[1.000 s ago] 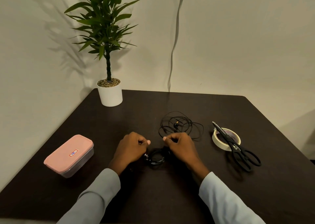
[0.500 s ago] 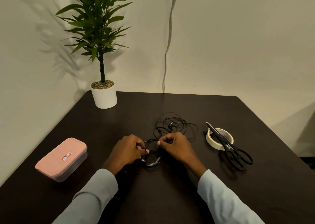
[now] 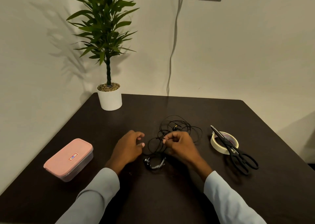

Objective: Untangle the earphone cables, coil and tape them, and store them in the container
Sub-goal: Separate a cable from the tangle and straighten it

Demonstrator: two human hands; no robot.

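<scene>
A tangle of thin black earphone cable (image 3: 180,126) lies on the dark table (image 3: 170,198), just beyond my hands. My right hand (image 3: 180,145) pinches a strand of that cable between thumb and fingertip. My left hand (image 3: 129,147) hovers to the left with fingers curled and apart, holding nothing I can see. A small coiled bundle (image 3: 155,163) with a shiny wrap lies on the table between my wrists. The pink-lidded container (image 3: 68,159) sits shut at the left. A roll of tape (image 3: 221,142) lies at the right.
Black scissors (image 3: 238,155) rest across the tape roll, handles toward me. A potted plant in a white pot (image 3: 110,98) stands at the table's far left corner. A grey cord (image 3: 173,44) hangs down the wall behind the table.
My left hand has let go and drawn slightly left. My right hand has lifted a cable strand off the small coiled bundle, which now lies uncovered on the table.
</scene>
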